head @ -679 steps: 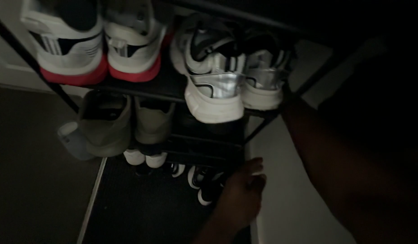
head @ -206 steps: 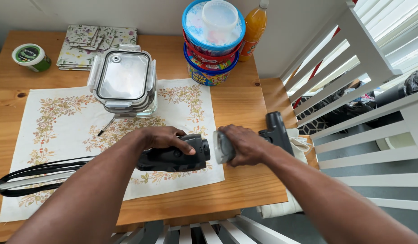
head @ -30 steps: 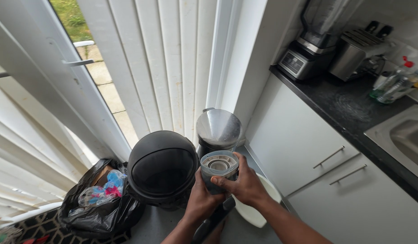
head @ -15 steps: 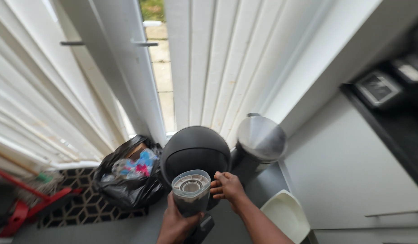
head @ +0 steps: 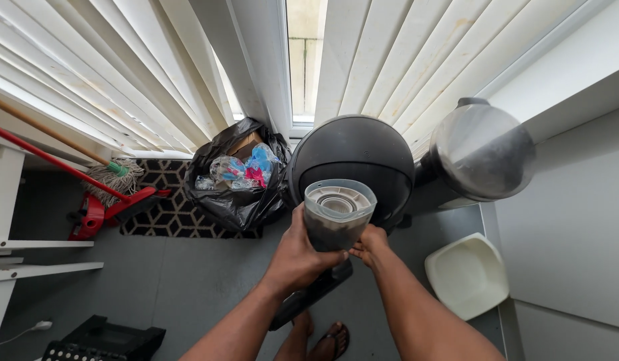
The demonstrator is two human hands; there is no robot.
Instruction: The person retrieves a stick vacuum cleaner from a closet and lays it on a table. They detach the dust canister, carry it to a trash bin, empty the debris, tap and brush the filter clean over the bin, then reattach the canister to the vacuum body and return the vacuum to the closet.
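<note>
The clear dust cup [head: 337, 215] of a handheld vacuum is hanging right over the black dome-lid bin [head: 353, 164], dark with dirt inside (the cup's open end with its pale inner filter is facing up at the camera). The left hand [head: 299, 257] is wrapping around the cup's side and gripping it firmly, with the vacuum's black body [head: 309, 294] trailing down below the wrist. The right hand [head: 369, 244] is pinching at the cup's lower edge with curled fingers, narrow, seemingly working a catch or twisting the cup loose. It is looking like the emptying step, so the bin lid needs opening first. Beside the bin are sitting a steel bin [head: 480, 154], a full black rubbish bag [head: 236, 177] and a white basin [head: 466, 274].
</note>
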